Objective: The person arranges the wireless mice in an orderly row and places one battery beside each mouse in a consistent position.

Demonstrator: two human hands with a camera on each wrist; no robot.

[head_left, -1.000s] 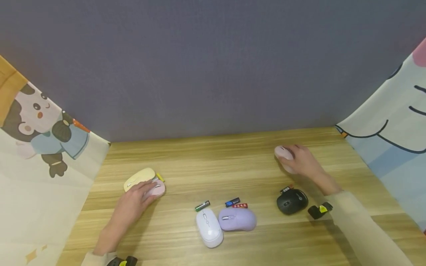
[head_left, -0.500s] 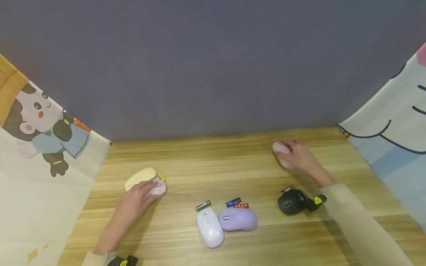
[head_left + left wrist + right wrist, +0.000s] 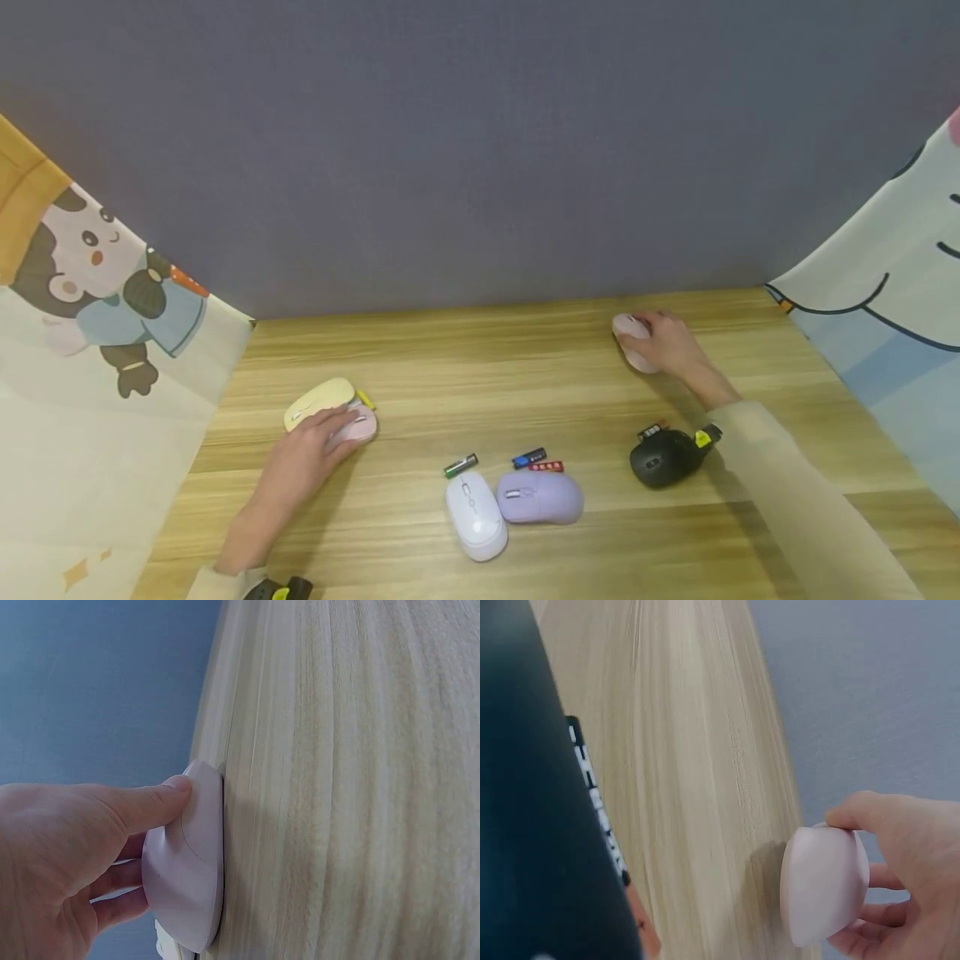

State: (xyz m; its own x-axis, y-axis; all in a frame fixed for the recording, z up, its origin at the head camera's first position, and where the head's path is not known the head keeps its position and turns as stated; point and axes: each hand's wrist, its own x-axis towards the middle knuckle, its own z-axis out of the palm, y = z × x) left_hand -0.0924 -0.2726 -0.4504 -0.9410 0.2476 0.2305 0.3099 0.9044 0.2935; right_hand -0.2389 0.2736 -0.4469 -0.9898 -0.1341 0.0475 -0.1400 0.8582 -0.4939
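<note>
Pink mouse [image 3: 823,885], toward the tabletop's [image 3: 465,367] far right corner, pinched by the right hand [image 3: 671,343]; second mouse [image 3: 193,862], near the left edge, gripped by the left hand [image 3: 298,457]. Both probably light, rigid, slightly slippery; best held by the sides.

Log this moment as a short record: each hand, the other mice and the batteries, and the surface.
left hand: grips the first pink mouse
right hand: grips the second pink mouse, toward the far edge; table contact unclear
left side: yellow mouse beside the first pink mouse, small yellow object near both
middle: white mouse and purple mouse, side by side
middle batteries: green-and-black battery, blue-and-black battery, red battery
right side: black mouse, black-and-orange battery just beyond
surface: wood-grain table
</note>
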